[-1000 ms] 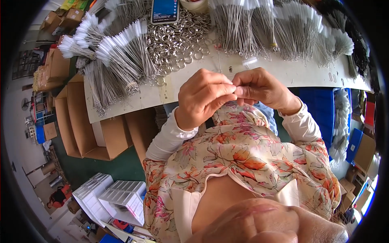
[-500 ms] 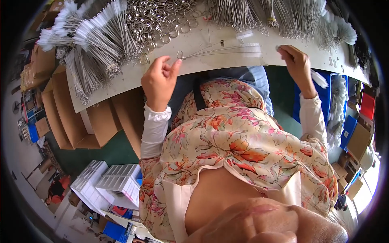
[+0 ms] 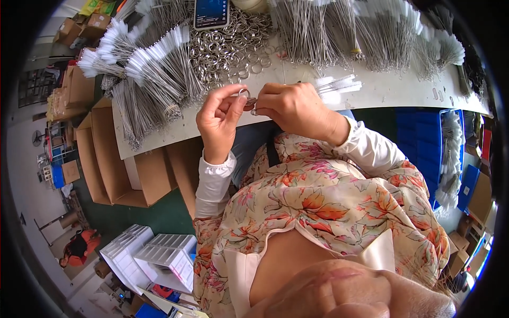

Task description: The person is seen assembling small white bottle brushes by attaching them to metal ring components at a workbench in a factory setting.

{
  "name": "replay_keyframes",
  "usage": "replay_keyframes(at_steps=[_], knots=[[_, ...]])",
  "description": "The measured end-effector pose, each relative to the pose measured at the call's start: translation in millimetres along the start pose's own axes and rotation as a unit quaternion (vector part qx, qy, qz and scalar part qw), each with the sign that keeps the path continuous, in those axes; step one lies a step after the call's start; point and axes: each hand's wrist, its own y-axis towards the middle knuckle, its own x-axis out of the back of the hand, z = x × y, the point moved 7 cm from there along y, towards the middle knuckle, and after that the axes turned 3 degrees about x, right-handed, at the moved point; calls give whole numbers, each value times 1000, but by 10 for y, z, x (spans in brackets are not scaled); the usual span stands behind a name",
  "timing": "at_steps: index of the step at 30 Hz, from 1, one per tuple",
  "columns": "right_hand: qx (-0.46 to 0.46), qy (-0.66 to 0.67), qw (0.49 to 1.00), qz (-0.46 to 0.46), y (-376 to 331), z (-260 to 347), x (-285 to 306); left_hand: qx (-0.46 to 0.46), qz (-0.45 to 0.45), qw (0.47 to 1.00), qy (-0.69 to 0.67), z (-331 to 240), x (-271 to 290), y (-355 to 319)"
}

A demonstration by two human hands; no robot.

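My left hand [image 3: 220, 119] and my right hand [image 3: 294, 108] meet just above the near edge of the white table [image 3: 392, 90]. Between their fingertips is a small metal ring [image 3: 245, 94], with thin wire brushes [image 3: 339, 85] running from it to the right, white tips flat on the table. The left thumb and forefinger pinch the ring. The right fingers close on the brush wires beside it. A heap of loose metal rings [image 3: 228, 50] lies just beyond the hands.
Bundles of white-tipped wire brushes [image 3: 154, 74] fan over the table's left, more brushes [image 3: 371, 32] along the back. A phone [image 3: 211, 13] lies on the rings. Open cardboard boxes [image 3: 122, 159] stand lower left, white plastic crates [image 3: 154, 259] on the floor, blue bins [image 3: 424, 143] at right.
Half a second ago my hands were apart on the table, left by the rings, right far out. Now they have come together, holding a ring and brushes.
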Motion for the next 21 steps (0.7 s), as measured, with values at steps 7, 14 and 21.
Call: replay_keyframes(at_steps=[7,14,21], knots=[[0,121,993,-10,56,105,244,-117,140,983,2,-395,-20,67],[-33,238,970,27,5,180,289,-104,187,977,-21,-451,-89,54],[-108,429,897,-2,-72,56,36,-38,112,991,-56,-329,-39,18]])
